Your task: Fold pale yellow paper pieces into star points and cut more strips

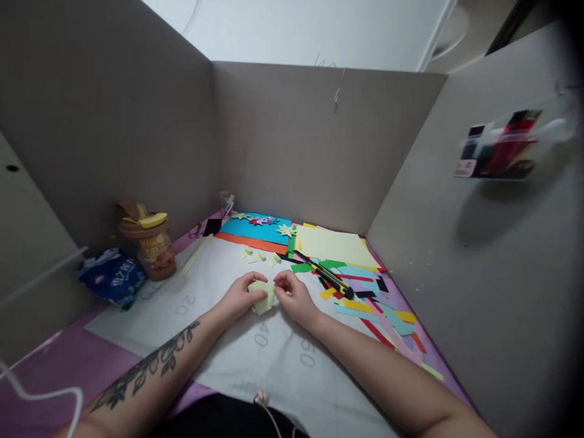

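Between both hands is a small pale green piece of paper (263,303), held just above the white mat. My left hand (244,294) is closed on its left side, with the thumb lying over the front. At the paper's right upper edge, my right hand (292,294) pinches with thumb and fingertips. Several small folded pale green paper pieces (260,257) lie beyond the hands. A black and yellow utility knife (329,277) rests to the right, on top of coloured paper strips.
Colourful paper strips (378,313) are scattered on the right. Behind them lies a stack of pale paper sheets (335,244). A blue sheet (249,230) carries paper stars. A brown-lidded cup (152,249) and a blue packet (112,277) stand left. Grey partitions (292,146) enclose the table.
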`<state>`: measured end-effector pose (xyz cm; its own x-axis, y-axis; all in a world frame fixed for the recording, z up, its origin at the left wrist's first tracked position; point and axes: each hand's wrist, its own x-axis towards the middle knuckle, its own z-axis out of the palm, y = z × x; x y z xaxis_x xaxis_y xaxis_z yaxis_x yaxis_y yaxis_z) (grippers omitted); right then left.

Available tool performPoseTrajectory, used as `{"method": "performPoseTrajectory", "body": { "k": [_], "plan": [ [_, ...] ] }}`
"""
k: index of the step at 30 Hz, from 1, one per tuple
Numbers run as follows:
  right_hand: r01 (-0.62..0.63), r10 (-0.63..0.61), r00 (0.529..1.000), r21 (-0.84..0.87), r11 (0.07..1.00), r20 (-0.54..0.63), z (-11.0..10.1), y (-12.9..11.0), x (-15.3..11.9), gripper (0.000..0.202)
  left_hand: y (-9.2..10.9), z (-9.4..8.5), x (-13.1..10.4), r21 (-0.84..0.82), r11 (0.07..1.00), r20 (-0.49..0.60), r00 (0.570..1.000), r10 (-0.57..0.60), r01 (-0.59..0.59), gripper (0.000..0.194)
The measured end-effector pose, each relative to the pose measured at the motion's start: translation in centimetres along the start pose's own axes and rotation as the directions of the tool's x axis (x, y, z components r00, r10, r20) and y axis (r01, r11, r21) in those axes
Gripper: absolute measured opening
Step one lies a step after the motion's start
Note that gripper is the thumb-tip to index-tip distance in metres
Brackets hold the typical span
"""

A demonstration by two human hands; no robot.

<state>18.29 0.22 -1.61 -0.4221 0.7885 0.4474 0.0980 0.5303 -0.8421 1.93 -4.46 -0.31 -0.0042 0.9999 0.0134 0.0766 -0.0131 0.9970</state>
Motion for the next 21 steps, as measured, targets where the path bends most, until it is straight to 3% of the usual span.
{"method": "performPoseTrajectory", "body": {
  "k": [8,12,15,18,21],
  "plan": [
    [-0.009,0.011,0.997,-0.021,1.000,0.077,0.0,-0.2,-0.5,0.012,0.4,0.3,0.1,-0.161,0.987,-0.079,0.996,-0.031,0.018,0.039],
    [0.153,-0.137,0.966,-0.059,0.986,0.218,-0.1,0.3,-0.7,0.036,0.2,0.2,-0.1,-0.153,0.988,-0.085,0.995,-0.050,0.036,0.035],
    [0.275,-0.241,0.943,-0.127,0.953,0.231,-0.3,0.6,-0.6,0.040,0.1,0.1,-0.3,-0.144,0.988,-0.012,0.998,-0.065,0.062,0.038],
    [0.456,-0.398,0.884,-0.263,0.850,0.247,-0.8,0.6,-0.6,0.023,0.3,0.0,-0.5,-0.122,0.989,0.040,0.996,-0.083,0.087,0.039],
    [0.626,-0.517,0.780,-0.438,0.645,0.353,-1.2,0.1,-0.6,0.015,0.5,-0.1,-0.5,-0.140,0.984,0.068,0.992,-0.105,0.114,0.042]
  ]
}}
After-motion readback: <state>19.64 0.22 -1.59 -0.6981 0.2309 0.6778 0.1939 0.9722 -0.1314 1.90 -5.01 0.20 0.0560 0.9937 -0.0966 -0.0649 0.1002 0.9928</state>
